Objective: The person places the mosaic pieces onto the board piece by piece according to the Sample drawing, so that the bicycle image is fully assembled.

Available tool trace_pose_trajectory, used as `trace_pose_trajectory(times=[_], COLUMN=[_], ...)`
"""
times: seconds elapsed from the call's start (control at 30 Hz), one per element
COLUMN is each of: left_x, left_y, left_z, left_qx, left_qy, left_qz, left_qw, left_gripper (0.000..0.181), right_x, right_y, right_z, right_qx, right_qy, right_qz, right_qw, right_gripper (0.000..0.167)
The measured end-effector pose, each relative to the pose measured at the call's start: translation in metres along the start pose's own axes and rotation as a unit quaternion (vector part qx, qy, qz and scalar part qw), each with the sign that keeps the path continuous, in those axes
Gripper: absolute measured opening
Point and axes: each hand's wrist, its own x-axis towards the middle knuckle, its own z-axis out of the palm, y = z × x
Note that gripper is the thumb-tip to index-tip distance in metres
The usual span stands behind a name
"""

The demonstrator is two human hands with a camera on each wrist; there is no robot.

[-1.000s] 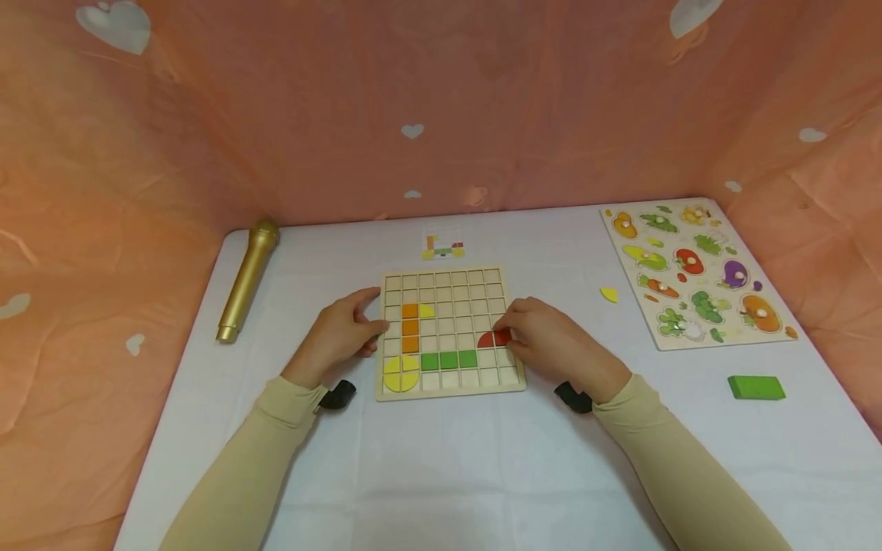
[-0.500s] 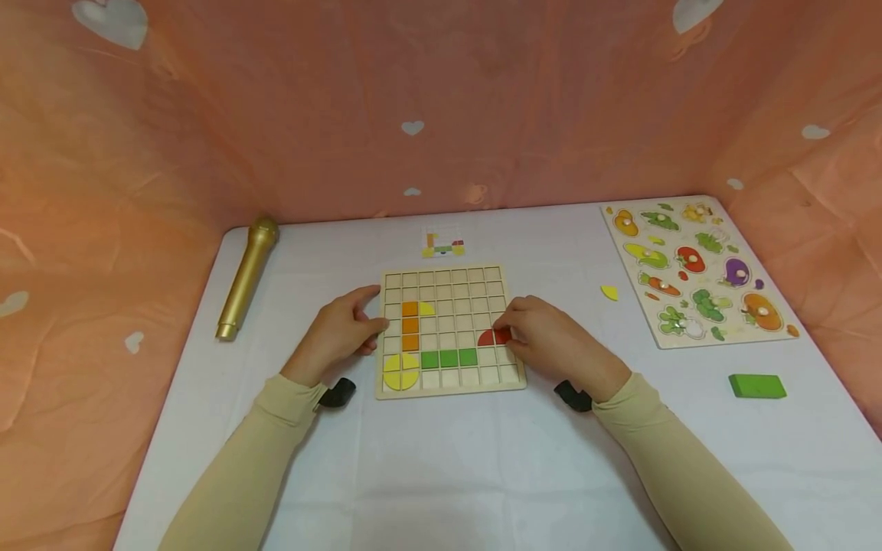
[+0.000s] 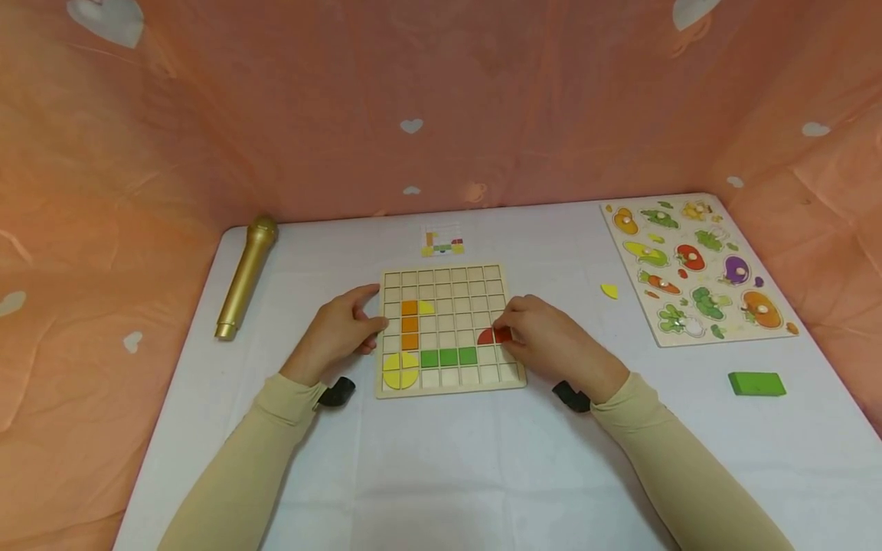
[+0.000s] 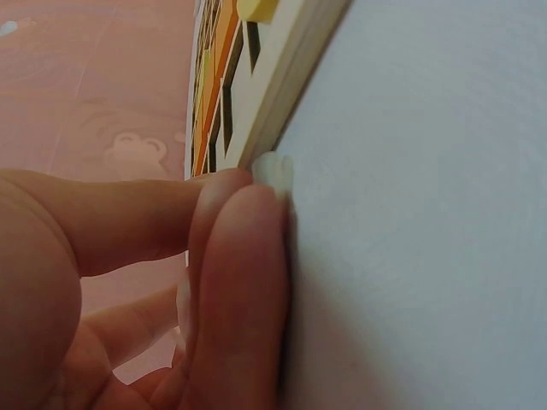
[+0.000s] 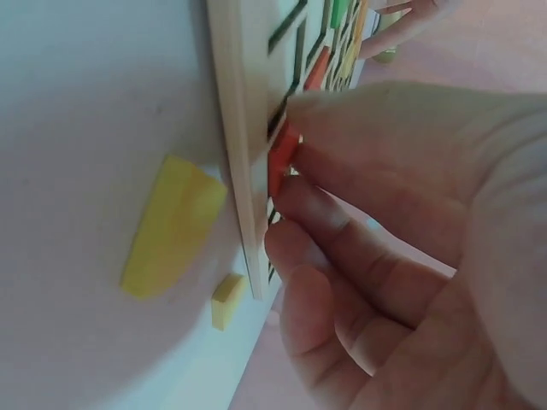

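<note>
A wooden grid board (image 3: 448,394) lies flat, with orange, yellow, green and red tiles in its cells. My left hand (image 3: 336,334) is at its left edge, thumb and index finger apart and touching the rim. At the right side, my right hand (image 3: 551,340) pinches a red tile (image 5: 282,158) between thumb and fingers, low over a cell. Beside it sits a red quarter-circle tile (image 3: 485,337). The right wrist view also shows a larger yellow tile (image 5: 175,226) and a smaller-looking yellow tile (image 5: 226,299) on the tablecloth near the board.
A small pattern card (image 3: 443,241) lies behind the board. A gold microphone (image 3: 246,277) is at left. At right are a vegetable knob puzzle (image 3: 696,268), a green block (image 3: 756,384) and a yellow quarter-circle tile (image 3: 609,291). A pink cloth backdrop (image 3: 468,92) stands behind the table.
Both hands keep almost the same places, and no tile has visibly moved. The whole head view has shifted very slightly.
</note>
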Motion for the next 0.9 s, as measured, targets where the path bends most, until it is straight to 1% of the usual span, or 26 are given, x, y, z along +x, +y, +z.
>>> trace_pose_trajectory(times=[0.17,0.27,0.37,0.43,0.57,0.67,0.83,0.9], left_x=[0.001,0.001,0.001,0.000,-0.001,-0.002,-0.003,-0.002], left_y=[0.002,0.002,0.002,0.001,0.001,0.001,0.002,0.002], left_z=[-0.001,0.000,0.000,-0.001,-0.002,-0.003,-0.003,-0.002], left_qx=[0.005,0.000,0.000,0.004,0.014,0.013,0.009,0.012], left_qy=[0.002,0.000,-0.002,0.001,0.006,0.004,0.001,0.001], left_qz=[0.001,-0.003,-0.009,-0.009,0.001,0.001,-0.004,-0.003], left_qw=[1.0000,1.0000,1.0000,1.0000,0.9999,0.9999,0.9999,0.9999], left_gripper=[0.074,0.074,0.075,0.075,0.074,0.074,0.075,0.074], right_x=[-0.002,-0.010,-0.021,-0.029,-0.048,-0.060,-0.077,-0.083], right_y=[0.012,0.023,0.034,0.041,0.055,0.063,0.073,0.076], right_z=[-0.011,-0.020,-0.026,-0.029,-0.036,-0.042,-0.047,-0.048], right_qx=[0.011,0.024,0.029,0.033,0.039,0.045,0.056,0.055], right_qy=[0.005,0.010,0.003,-0.003,-0.010,-0.015,-0.024,-0.025], right_qz=[-0.011,-0.006,0.007,0.021,0.070,0.104,0.138,0.144], right_qw=[0.9999,0.9996,0.9995,0.9992,0.9967,0.9935,0.9886,0.9877], right_gripper=[0.027,0.029,0.030,0.031,0.033,0.034,0.035,0.036])
